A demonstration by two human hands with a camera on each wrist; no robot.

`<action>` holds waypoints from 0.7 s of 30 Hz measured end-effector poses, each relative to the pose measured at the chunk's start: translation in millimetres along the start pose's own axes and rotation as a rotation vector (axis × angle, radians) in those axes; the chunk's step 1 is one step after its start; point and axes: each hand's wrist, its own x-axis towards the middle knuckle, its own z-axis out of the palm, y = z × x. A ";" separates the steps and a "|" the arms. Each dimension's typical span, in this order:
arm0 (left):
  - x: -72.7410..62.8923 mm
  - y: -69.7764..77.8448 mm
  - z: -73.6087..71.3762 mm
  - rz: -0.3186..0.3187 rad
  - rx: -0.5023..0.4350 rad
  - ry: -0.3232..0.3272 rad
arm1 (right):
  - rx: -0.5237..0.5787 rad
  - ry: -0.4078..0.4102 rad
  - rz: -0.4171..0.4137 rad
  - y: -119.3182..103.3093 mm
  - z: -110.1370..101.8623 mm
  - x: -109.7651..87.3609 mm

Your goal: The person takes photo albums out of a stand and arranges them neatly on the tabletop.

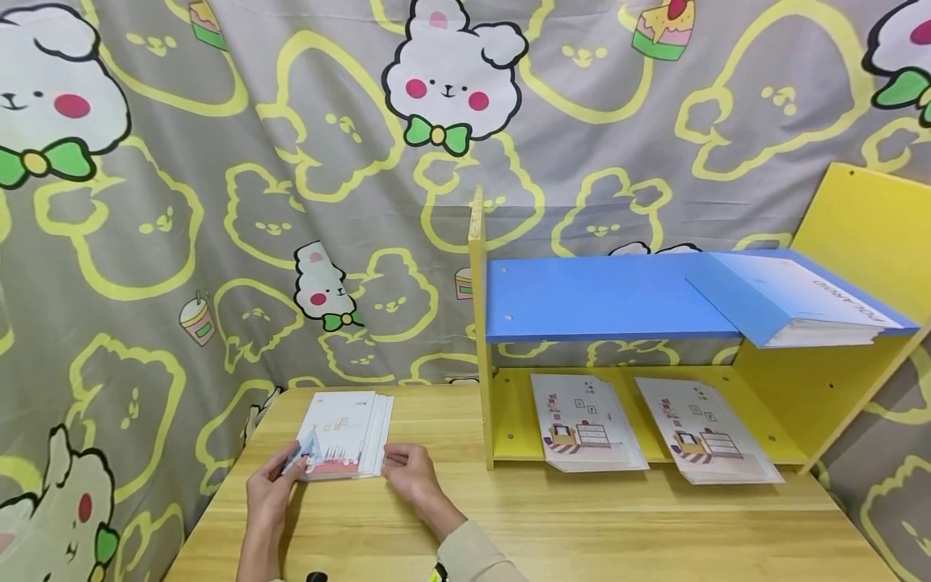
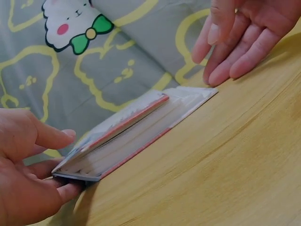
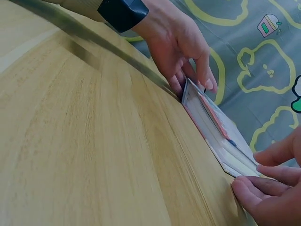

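Clearly, in the left wrist view, the left hand holds the illustrated hardcover album by its spine edge, fingers curled beneath, thumb over the cover; in the right wrist view, the right hand is loosely open at the opposite edge, gripping nothing; supporting both edges should keep pages aligned; in the head view, the album lies on the wood-grain table, left of the yellow-and-blue shelf, before a rabbit-patterned curtain.

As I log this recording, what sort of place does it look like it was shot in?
Probably an indoor desk corner, perhaps set up for filming: there is a wood-grain tabletop, a small yellow-and-blue shelf unit standing on it, and cartoon-printed fabric hanging behind.
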 end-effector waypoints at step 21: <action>-25.4 29.8 -9.5 0.110 0.165 -0.069 | -0.010 -0.096 -0.067 -10.3 -28.8 -13.8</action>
